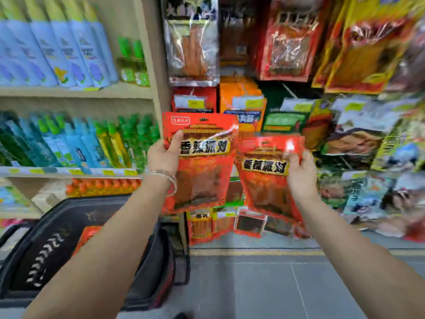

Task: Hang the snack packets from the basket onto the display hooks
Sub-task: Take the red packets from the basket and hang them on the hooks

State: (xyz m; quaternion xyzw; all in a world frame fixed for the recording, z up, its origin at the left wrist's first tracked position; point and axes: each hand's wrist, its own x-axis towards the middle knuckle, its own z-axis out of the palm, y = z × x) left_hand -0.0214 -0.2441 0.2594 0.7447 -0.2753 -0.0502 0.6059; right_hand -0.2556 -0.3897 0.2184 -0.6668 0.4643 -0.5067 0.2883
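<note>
My left hand (163, 155) grips the left edge of a red snack packet (202, 166) with yellow-framed lettering, held upright before the display. My right hand (299, 173) pinches a second, matching red snack packet (266, 178) near its top right corner; it hangs slightly tilted and lower. The two packets touch side by side. A black basket (57, 247) stands at the lower left with another red packet (88, 236) in it. The display hooks themselves are hidden behind hanging packets.
Rows of hanging snack packets (287, 42) fill the display straight ahead and to the right. A wooden shelf unit (147, 65) on the left holds blue and green bottles (69, 51). Grey tiled floor (264, 284) lies below.
</note>
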